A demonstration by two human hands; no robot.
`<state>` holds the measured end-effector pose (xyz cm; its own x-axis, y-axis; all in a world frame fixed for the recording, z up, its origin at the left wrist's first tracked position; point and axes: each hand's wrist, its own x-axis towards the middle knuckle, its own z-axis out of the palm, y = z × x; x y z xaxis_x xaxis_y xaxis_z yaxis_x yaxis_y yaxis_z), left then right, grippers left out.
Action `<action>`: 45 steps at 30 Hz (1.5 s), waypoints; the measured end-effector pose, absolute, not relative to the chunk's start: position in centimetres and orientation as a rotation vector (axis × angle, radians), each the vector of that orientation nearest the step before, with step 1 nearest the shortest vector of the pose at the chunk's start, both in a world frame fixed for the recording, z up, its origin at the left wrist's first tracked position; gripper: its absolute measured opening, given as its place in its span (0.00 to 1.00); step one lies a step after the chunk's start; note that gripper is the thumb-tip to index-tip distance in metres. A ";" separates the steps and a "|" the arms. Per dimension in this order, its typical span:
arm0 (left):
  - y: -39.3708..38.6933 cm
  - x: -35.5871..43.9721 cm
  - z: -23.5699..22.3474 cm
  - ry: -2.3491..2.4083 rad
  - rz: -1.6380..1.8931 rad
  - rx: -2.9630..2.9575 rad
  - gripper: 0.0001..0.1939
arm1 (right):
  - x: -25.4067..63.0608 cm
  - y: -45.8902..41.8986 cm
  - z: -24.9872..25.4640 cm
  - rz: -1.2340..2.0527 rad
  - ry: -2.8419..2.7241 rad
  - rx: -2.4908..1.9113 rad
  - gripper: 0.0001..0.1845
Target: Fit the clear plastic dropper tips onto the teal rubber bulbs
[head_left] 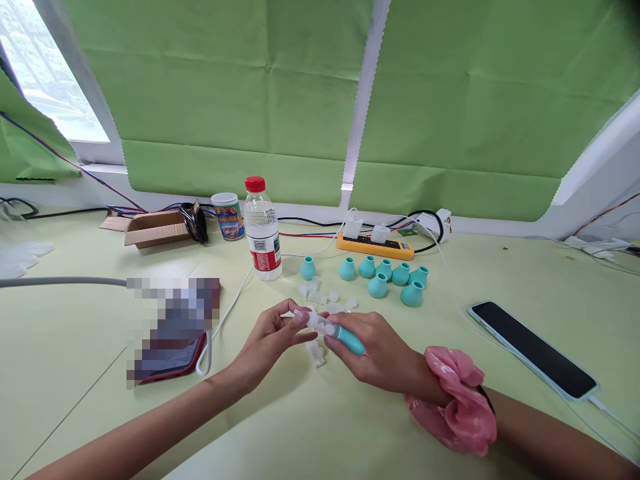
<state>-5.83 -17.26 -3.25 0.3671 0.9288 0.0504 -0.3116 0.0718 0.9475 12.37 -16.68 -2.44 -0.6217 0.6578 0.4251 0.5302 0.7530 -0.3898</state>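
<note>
In the middle of the table, my two hands hold one small bulb aspirator between them. My left hand [275, 331] pinches its translucent nozzle [314, 320] between thumb and fingers. Around the teal rubber bulb [351, 340] at the other end, my right hand [383, 353] is closed. The clear section [326, 327] joins nozzle and bulb. Loose clear plastic parts [316, 353] lie under and just beyond my hands. Farther back stand several teal bulbs with open necks, among them one [413, 293] at the right and one [308, 268] apart at the left.
Behind are a red-capped water bottle [263, 233], a can [229, 217], an opened cardboard box [157, 230] and a yellow power strip [375, 247] with chargers. A phone [534, 349] with a cable lies right; a red-cased phone [173, 360], partly pixelated, lies left.
</note>
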 end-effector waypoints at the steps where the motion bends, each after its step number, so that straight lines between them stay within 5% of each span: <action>1: -17.3 -5.8 -3.3 0.699 1.051 1.105 0.08 | 12.4 -16.8 -2.6 0.269 -2.407 -0.905 0.11; 7: -17.5 -5.8 -3.3 0.714 1.091 1.107 0.06 | 12.3 -17.0 -2.8 0.222 -2.389 -0.875 0.12; 14: -18.2 -5.5 -2.3 0.786 1.106 1.242 0.05 | 12.2 -17.0 -1.4 0.799 -2.259 -0.857 0.07; 21: -18.8 -5.2 -2.2 0.769 1.146 1.288 0.06 | 11.7 -17.3 -2.0 1.679 -1.765 -0.796 0.18; 29: -18.7 -5.2 -2.4 0.775 1.131 1.288 0.06 | 11.6 -17.0 -3.1 1.959 -1.563 -0.721 0.15; 33: -18.6 -5.2 -2.5 0.829 1.102 1.358 0.08 | 11.9 -16.7 -1.5 1.669 -1.927 -0.720 0.13; 39: -17.3 -6.2 -3.7 1.152 1.091 1.903 0.16 | 12.3 -12.8 1.3 0.429 -2.140 -0.901 0.06; 45: -15.7 -7.1 -6.5 1.639 0.555 2.555 0.23 | 11.9 -6.5 0.6 0.084 -2.194 -1.102 0.07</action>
<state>-7.05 -15.65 -6.54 0.3715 0.8889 0.2679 0.8689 -0.4346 0.2369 11.93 -6.50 0.64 -0.4172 0.7323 0.5382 0.6892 0.6410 -0.3379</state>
